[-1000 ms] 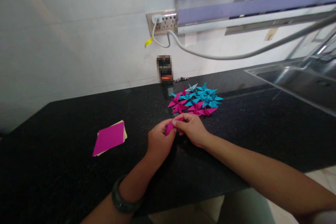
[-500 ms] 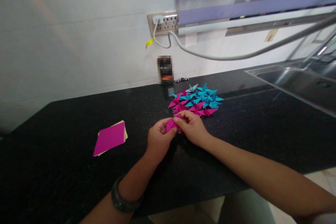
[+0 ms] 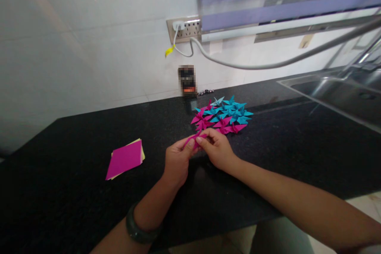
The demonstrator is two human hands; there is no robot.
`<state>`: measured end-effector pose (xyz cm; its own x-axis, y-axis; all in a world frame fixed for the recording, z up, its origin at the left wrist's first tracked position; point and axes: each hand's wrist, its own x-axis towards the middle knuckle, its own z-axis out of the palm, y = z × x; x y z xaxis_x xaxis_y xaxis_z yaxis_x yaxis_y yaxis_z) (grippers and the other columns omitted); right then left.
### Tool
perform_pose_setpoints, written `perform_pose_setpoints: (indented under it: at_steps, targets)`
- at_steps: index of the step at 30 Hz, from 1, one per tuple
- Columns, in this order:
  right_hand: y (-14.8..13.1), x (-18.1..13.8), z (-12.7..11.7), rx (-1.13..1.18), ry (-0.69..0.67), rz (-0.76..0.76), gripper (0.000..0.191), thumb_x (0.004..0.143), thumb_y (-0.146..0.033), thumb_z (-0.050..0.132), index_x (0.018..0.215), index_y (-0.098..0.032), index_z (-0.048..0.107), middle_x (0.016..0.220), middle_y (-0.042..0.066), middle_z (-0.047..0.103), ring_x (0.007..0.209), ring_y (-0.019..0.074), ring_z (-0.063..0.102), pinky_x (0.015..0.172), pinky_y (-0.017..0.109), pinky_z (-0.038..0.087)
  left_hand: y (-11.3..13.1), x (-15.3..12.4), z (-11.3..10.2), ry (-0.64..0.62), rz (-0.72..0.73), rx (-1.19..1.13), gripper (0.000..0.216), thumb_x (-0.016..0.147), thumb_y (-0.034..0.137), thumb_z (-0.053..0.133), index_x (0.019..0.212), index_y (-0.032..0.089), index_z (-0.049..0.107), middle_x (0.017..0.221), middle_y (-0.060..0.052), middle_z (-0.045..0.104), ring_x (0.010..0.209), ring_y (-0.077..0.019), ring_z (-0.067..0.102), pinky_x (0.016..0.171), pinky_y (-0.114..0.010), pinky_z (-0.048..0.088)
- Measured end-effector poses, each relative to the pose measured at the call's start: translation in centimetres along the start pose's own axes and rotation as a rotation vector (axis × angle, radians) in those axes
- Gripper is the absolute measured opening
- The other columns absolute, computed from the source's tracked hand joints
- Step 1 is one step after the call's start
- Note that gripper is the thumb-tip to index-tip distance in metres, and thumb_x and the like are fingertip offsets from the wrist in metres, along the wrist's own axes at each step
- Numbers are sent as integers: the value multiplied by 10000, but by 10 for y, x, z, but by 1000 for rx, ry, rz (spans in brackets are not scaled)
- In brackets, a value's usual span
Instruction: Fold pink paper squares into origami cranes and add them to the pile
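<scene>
Both hands pinch one small piece of folded magenta origami paper above the black countertop. My left hand grips its left side, thumb on top. From the right, my right hand presses thumb and fingers on the other side. The fingers cover much of the paper, so its exact folded shape is hidden. Just beyond the hands lies a cluster of folded paper cranes, with magenta cranes nearest, blue cranes behind, and a pale blue crane at the back. A stack of square paper, magenta on top, lies to the left.
A black countertop runs along the tiled wall. Against the wall stands a blurred-out upright object beside a beaded string. At the right is a metal sink. A grey cable hangs from the socket panel.
The paper has turned to lie flatter between my hands, showing a narrower strip. My left thumb has shifted up and closer to my right thumb.
</scene>
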<state>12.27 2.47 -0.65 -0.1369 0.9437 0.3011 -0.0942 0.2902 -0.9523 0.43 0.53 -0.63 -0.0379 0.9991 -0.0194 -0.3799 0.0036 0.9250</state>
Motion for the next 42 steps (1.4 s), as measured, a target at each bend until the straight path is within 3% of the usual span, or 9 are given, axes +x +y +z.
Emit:
perform_pose_setpoints:
  at_steps: [7, 10, 13, 19, 24, 27, 32, 37, 42]
  targets:
    - [3, 2, 4, 237, 107, 257, 372, 568, -370, 743, 755, -176, 488, 574, -60, 534, 481, 74, 507, 451, 208, 460, -3, 1, -1, 145, 77, 132, 255, 641, 305, 708, 821, 124, 696, 746, -52, 700, 617, -121, 621, 601, -251, 514]
    - [-1, 1, 3, 268, 42, 300, 431, 525, -375, 766, 805, -159, 521, 574, -57, 544, 476, 74, 514, 409, 189, 451, -1, 0, -1, 178, 129, 229, 255, 643, 316, 701, 814, 128, 690, 721, -38, 689, 574, -111, 603, 546, -230, 499]
    - [-5, 0, 3, 234, -49, 289, 364, 556, -385, 745, 737, -143, 541, 563, -35, 572, 492, 84, 542, 412, 182, 443, 1, 0, -2, 187, 156, 312, 228, 645, 323, 699, 762, 129, 678, 653, -14, 666, 530, -99, 578, 522, -214, 480]
    - [-3, 3, -3, 90, -33, 234, 226, 735, -362, 588, 683, -154, 517, 508, -60, 495, 393, 48, 436, 376, 174, 371, 3, 1, -1, 51, 22, 329, 263, 685, 377, 654, 738, 119, 663, 607, -24, 644, 535, -117, 581, 507, -216, 458]
    - [-5, 10, -15, -213, -219, 166, 220, 784, -307, 518, 618, -169, 477, 452, -70, 428, 364, 54, 405, 353, 171, 310, 7, 0, -2, -41, -74, 327, 190, 637, 310, 699, 634, 125, 659, 512, 7, 596, 447, -77, 494, 445, -184, 377]
    - [-7, 12, -18, -173, -216, 175, 252, 827, -367, 441, 660, -178, 456, 444, -76, 409, 355, 65, 406, 364, 185, 328, 9, 0, -3, -124, -119, 271, 187, 645, 307, 698, 668, 122, 677, 558, -14, 627, 490, -96, 530, 487, -203, 412]
    - [-9, 6, -16, -97, -28, -5, 176, 803, -361, 480, 765, -190, 459, 560, -61, 442, 428, 70, 430, 419, 203, 371, 11, 2, -4, -118, -148, -10, 198, 669, 311, 691, 700, 116, 675, 635, -26, 652, 569, -94, 570, 571, -207, 466]
    - [-11, -2, -16, -430, -85, -242, 77, 748, -226, 572, 811, -180, 567, 653, -11, 518, 550, 90, 466, 489, 209, 377, 9, 4, -4, -53, -146, -117, 211, 643, 296, 719, 734, 113, 666, 688, -31, 663, 626, -95, 594, 622, -206, 488]
    - [-12, -1, -17, -555, -65, -421, 72, 778, -169, 540, 824, -184, 593, 724, 23, 564, 649, 122, 511, 571, 241, 408, 8, 2, -4, -48, -130, -86, 221, 602, 266, 747, 749, 125, 663, 700, -22, 667, 618, -94, 599, 612, -212, 494]
